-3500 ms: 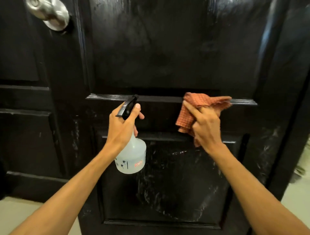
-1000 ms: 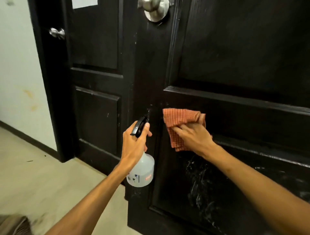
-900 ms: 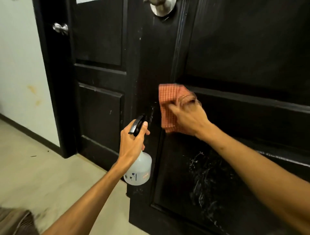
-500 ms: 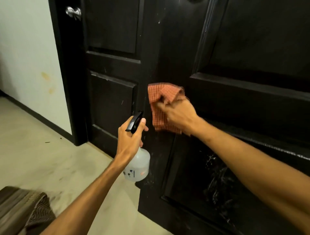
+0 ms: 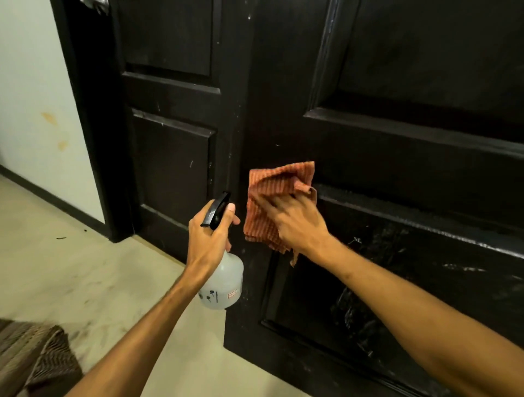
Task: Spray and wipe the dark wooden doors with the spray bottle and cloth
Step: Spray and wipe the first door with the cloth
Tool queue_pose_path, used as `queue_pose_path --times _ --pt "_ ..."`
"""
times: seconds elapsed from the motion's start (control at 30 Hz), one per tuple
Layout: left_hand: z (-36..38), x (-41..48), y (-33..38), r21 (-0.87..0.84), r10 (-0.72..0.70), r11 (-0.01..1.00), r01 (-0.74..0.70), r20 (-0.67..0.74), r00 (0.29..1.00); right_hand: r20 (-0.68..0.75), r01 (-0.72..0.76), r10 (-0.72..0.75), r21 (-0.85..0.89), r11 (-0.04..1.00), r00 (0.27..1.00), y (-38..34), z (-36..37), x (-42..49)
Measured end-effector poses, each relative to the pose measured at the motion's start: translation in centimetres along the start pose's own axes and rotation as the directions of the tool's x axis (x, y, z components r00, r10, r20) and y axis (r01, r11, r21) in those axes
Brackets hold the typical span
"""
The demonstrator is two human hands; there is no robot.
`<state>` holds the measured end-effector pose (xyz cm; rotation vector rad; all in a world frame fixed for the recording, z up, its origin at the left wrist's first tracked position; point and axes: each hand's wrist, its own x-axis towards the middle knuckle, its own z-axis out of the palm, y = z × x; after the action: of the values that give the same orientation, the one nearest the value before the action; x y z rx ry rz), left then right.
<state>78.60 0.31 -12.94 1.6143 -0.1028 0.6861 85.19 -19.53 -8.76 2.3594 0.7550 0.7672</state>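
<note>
While the nearer dark wooden door fills the right and middle of the view, its lower panel streaked with pale wet smears, a second dark door of the same panelled make stands beyond it to the left, set in a black frame. Beige floor runs along the foot of both doors, and a pale wall with a few yellowish marks and a dark skirting rises at far left. A brown woven mat lies at the bottom left corner. An orange checked cloth sits crumpled against the nearer door, close to its left edge, at the height of the rail above the lower panel. The right hand lies over the cloth with fingers spread and fairly straight, pressing it flat to the wood rather than clutching it; the fingers are blurred. Just left of it, the left hand is wrapped tightly around the neck of a translucent white spray bottle, which hangs upright, apart from the door, its black trigger head pointing toward the door edge. A metal handle glints at the top left.
</note>
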Motion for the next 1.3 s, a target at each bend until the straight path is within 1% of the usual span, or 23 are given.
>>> queue_pose_path --times 0.03,0.07,0.13,0.2,0.3,0.33,0.4,0.47,0.53,0.6,0.67,0.7,0.73,0.77,0.83,0.9,0.93,1.0,1.1,1.17,1.2,1.27,1.3 --pt "0.5 -0.2 0.2 -0.009 -0.003 1.0 0.003 0.013 1.0 0.018 0.016 -0.016 -0.002 1.0 1.0 -0.1 0.2 -1.6" --pt "1.1 -0.5 0.4 -0.018 -0.005 1.0 0.006 0.026 1.0 0.001 0.014 -0.014 0.0 1.0 1.0 0.2 0.0 -3.0" --pt "2.1 -1.0 1.0 -0.025 0.004 1.0 -0.003 0.052 0.999 -0.025 -0.074 0.074 0.018 0.997 0.997 1.7 -0.2 -4.9" --pt "3.4 -1.5 1.7 -0.026 0.025 0.999 -0.023 0.082 0.996 -0.059 -0.164 0.17 0.084 0.983 0.984 3.1 -0.2 -6.1" --pt "5.5 -2.1 2.9 -0.035 0.042 0.999 -0.038 0.119 0.992 -0.192 -0.161 0.184 0.129 0.978 0.964 2.9 -0.2 -6.5" --pt "6.2 -2.3 3.3 -0.04 0.049 0.998 -0.044 0.129 0.99 -0.207 -0.144 0.173 0.148 0.978 0.963 2.7 -0.3 -6.4" --pt "7.7 -2.8 4.0 -0.061 0.063 0.997 -0.054 0.153 0.986 -0.182 -0.131 0.158 0.149 0.98 0.971 3.4 -0.3 -6.8" --pt "8.8 -3.1 4.6 -0.07 0.073 0.996 -0.061 0.172 0.982 -0.199 -0.16 0.186 0.141 0.977 0.962 5.1 0.0 -9.4" --pt "10.1 -3.7 5.2 -0.081 0.083 0.994 -0.068 0.202 0.976 -0.234 -0.243 0.276 0.161 0.957 0.932 7.3 1.2 -14.5" --pt "11.4 -4.4 5.8 -0.105 0.104 0.991 -0.082 0.229 0.968 -0.236 -0.371 0.404 0.172 0.912 0.884 8.8 2.2 -19.5" --pt "12.5 -5.2 6.2 -0.114 0.107 0.99 -0.081 0.25 0.962 -0.246 -0.477 0.513 0.193 0.857 0.822 8.9 2.7 -20.8" --pt "13.1 -5.6 6.4 -0.114 0.107 0.99 -0.079 0.266 0.958 -0.248 -0.482 0.531 0.234 0.844 0.81 8.4 2.8 -20.1" --pt "13.7 -6.0 6.6 -0.113 0.108 0.99 -0.079 0.278 0.954 -0.253 -0.447 0.513 0.277 0.851 0.82 7.7 2.5 -18.7" --pt "14.1 -6.2 6.8 -0.113 0.111 0.99 -0.082 0.281 0.953 -0.258 -0.387 0.46 0.288 0.876 0.85 7.0 2.1 -17.2" --pt "15.0 -6.7 7.3 -0.118 0.125 0.988 -0.095 0.282 0.951 -0.257 -0.287 0.349 0.25 0.925 0.901 7.0 1.2 -15.4" --pt "15.8 -7.2 7.8 -0.123 0.132 0.987 -0.1 0.287 0.949 -0.187 -0.273 0.309 0.195 0.942 0.932 8.4 0.9 -16.8" --pt "16.2 -7.4 8.1 -0.123 0.132 0.987 -0.099 0.293 0.947 -0.173 -0.282 0.313 0.186 0.941 0.934 9.4 1.2 -18.5" --pt "17.4 -8.1 8.4 -0.124 0.127 0.988 -0.091 0.324 0.937 -0.197 -0.338 0.369 0.172 0.925 0.908 11.9 3.0 -23.8" --pt "19.7 -9.2 8.8 -0.155 0.139 0.984 -0.086 0.368 0.919 -0.271 -0.537 0.565 0.175 0.825 0.78 14.4 3.9 -30.7" --pt "21.6 -10.3 8.9 -0.17 0.133 0.983 -0.068 0.411 0.902 -0.284 -0.607 0.647 0.226 0.762 0.707 13.7 3.7 -30.2" --pt "22.7 -11.0 9.1 -0.177 0.127 0.983 -0.054 0.437 0.891 -0.293 -0.602 0.659 0.267 0.752 0.693 13.2 3.6 -29.5" --pt "24.8 -12.5 9.7 -0.192 0.111 0.981 -0.017 0.489 0.865 -0.286 -0.555 0.615 0.269 0.787 0.734 13.1 3.8 -29.4" --pt "25.8 -13.3 10.0 -0.2 0.104 0.98 0.001 0.515 0.851 -0.276 -0.558 0.615 0.262 0.788 0.739 13.9 3.9 -30.7"
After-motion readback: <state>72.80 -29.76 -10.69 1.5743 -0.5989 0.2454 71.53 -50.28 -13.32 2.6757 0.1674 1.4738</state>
